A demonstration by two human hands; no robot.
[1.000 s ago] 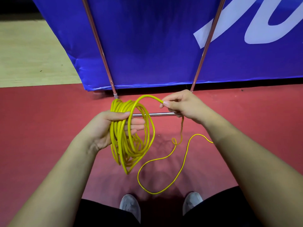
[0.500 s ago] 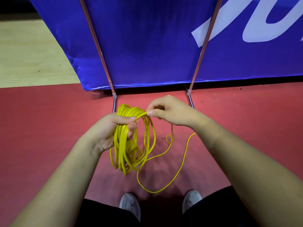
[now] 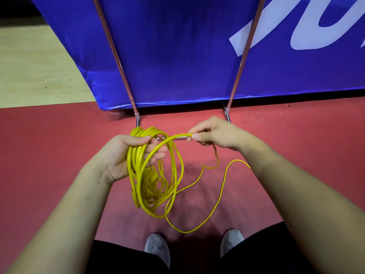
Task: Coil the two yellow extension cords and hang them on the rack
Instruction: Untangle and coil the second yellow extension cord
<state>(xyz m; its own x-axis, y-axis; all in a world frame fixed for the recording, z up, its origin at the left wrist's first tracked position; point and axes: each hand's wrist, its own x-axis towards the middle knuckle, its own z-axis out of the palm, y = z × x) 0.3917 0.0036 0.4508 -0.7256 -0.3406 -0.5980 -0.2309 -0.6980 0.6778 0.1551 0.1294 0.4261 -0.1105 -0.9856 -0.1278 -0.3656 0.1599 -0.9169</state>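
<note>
My left hand [image 3: 126,155] grips a hanging coil of yellow extension cord [image 3: 152,178] near its top, thumb over the bundled loops. My right hand [image 3: 215,133] pinches the cord's loose run between thumb and forefinger, a short way right of the coil. From that pinch the free tail [image 3: 219,202] drops to the red floor and curves back under the coil. The rack [image 3: 243,56] stands just behind my hands: two slanted metal poles and a low crossbar partly hidden by the coil. A second cord is not in view.
A blue banner [image 3: 177,52] with white lettering hangs behind the rack poles. The floor [image 3: 49,145] is red here and pale wood at the far left. My grey shoes [image 3: 158,248] stand below the coil.
My right hand has drawn away from the coil to the right, pulling out a fresh length of cord. The loop it brought in half a second ago now lies in my left hand.
</note>
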